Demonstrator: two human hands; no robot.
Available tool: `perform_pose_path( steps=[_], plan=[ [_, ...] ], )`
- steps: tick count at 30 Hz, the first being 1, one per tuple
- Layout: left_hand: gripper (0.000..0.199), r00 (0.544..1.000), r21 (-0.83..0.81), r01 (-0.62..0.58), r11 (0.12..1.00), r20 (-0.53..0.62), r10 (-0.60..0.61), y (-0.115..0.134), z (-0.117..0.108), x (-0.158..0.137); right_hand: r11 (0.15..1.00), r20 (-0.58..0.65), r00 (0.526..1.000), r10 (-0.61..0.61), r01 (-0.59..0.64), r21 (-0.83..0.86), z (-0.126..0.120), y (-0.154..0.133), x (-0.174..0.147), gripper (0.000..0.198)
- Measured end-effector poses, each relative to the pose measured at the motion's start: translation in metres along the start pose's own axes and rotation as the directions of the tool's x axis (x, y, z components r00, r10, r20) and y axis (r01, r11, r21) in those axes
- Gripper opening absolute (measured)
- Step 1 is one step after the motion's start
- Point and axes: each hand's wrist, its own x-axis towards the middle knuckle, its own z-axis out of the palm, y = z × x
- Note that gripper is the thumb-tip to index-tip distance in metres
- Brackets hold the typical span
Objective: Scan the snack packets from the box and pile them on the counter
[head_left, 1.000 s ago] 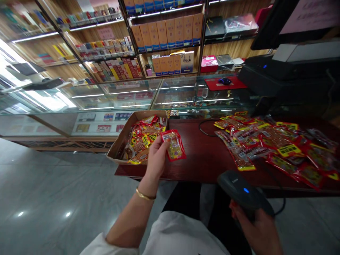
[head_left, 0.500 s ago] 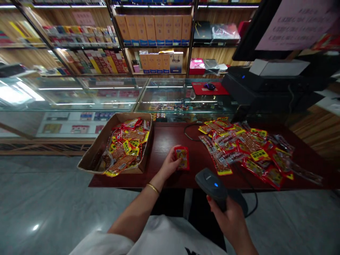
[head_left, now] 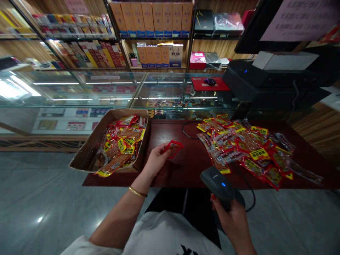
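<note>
- While the left hand (head_left: 157,158) pinches a red packet (head_left: 175,147) by its left end near the centre of the frame, the right hand (head_left: 234,216) is wrapped around a dark scanner (head_left: 217,182) at the lower right.
- At left of centre, a cardboard box (head_left: 138,162) holds many snack packets (head_left: 123,143).
- At right, a loose pile of similar packets (head_left: 249,141) lies on the dark red table (head_left: 191,171).

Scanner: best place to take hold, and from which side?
Probably the handle of the scanner, from the near, person's side. The narrower handle sits below the broad head, which points forward and left, so this keeps the fingers behind its front. The right hand grips there now.
</note>
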Motion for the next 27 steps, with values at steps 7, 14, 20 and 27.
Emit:
perform_pose_path(
  steps=[7, 14, 20, 27],
  plan=[
    [0.067, 0.961, -0.217, 0.265, 0.939, 0.142, -0.238, -0.012, -0.001, -0.012, 1.000, 0.007, 1.000, -0.017, 0.017, 0.008, 0.000, 0.004, -0.001, 0.050],
    [0.033, 0.980, -0.323, 0.176, 0.930, -0.030, -0.196, 0.005, -0.006, -0.007, 0.999, 0.041, 0.999, 0.025, -0.025, 0.020, -0.001, 0.004, -0.002, 0.048],
    [0.040, 0.971, -0.500, 0.169, 0.849, -0.061, -0.229, -0.028, 0.013, 0.020, 0.999, 0.111, 0.993, -0.036, 0.034, 0.024, 0.003, 0.003, -0.002, 0.043],
    [0.062, 0.996, -0.417, 0.076, 0.906, 0.075, -0.049, -0.065, 0.021, 0.027, 0.997, 0.188, 0.980, -0.067, 0.075, -0.036, 0.007, 0.006, -0.004, 0.047]
  ],
)
